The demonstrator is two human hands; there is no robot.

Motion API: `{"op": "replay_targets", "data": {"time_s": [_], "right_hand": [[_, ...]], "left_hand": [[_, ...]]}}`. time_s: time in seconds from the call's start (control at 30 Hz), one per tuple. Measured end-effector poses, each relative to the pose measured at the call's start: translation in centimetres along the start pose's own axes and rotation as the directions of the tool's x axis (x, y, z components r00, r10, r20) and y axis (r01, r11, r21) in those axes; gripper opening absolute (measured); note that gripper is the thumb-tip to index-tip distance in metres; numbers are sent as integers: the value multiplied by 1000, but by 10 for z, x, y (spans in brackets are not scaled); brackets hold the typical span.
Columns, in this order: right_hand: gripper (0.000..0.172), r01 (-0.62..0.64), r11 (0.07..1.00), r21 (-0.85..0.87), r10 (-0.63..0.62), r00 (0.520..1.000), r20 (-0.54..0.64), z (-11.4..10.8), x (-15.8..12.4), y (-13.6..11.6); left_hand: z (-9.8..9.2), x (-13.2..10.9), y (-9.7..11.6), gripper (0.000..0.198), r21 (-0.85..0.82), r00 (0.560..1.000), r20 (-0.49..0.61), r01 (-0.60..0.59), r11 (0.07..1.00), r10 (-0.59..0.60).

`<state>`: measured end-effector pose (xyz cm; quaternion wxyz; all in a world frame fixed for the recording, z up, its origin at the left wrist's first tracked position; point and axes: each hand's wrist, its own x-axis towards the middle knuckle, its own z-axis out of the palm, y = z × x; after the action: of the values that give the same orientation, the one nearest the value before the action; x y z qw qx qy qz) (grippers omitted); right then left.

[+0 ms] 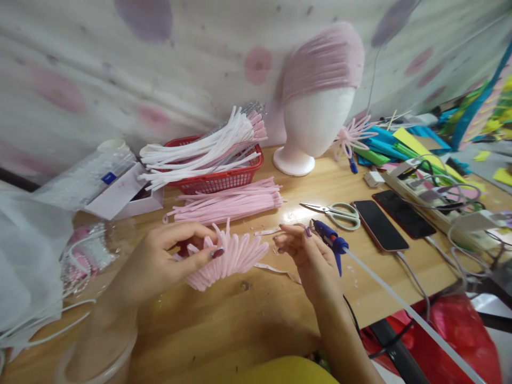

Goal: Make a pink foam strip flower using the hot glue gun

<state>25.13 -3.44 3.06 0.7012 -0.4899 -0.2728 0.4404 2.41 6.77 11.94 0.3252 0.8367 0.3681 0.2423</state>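
My left hand (172,256) is closed on a row of looped pink pipe cleaners (236,258), pinched between thumb and fingers above the table. My right hand (310,256) is just right of the loops, apart from them. Its fingers are drawn together, and anything small between them is hidden. A blue glue gun (330,237) with a long white glue stick (400,304) lies right beside that hand. A thin pale pink strip (272,268) lies on the table between the hands. Behind them is a bundle of straight pink pipe cleaners (232,201).
A red basket (216,184) holds white and pink pipe cleaners. A white foam head (316,117) wears a pink covering. Scissors (340,214), two phones (382,225) and a power strip (424,197) with cables lie at right. Plastic bags (32,256) lie at left.
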Motion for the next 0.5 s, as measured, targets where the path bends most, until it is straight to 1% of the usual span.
{"op": "replay_targets", "data": {"time_s": [0.1,0.17,0.23,0.3,0.37,0.4,0.5], "right_hand": [[15,2,999,-40,-5,998,-69,-1,3,4],[8,-4,1000,-27,1,995,-104,-1,5,6],[11,2,1000,18,0,994,-111,0,6,5],[14,12,998,57,-5,994,-106,2,6,2],[14,5,996,94,3,996,-92,3,5,0],[15,-2,993,114,11,997,-81,3,5,-1],[21,-15,986,168,25,998,-55,2,3,1]], "left_hand": [[-4,-1,-1,10,28,1000,-9,18,999,-17],[-7,-3,-1,10,29,1000,-17,16,999,-16],[-11,-5,0,10,37,1000,-18,0,999,1],[-15,-7,0,10,59,999,-42,-8,998,10],[-20,-10,-1,9,77,995,-99,1,997,7],[-22,-12,-3,7,79,988,-152,19,997,-7],[-31,-19,-12,5,69,954,-293,90,994,-66]]}}
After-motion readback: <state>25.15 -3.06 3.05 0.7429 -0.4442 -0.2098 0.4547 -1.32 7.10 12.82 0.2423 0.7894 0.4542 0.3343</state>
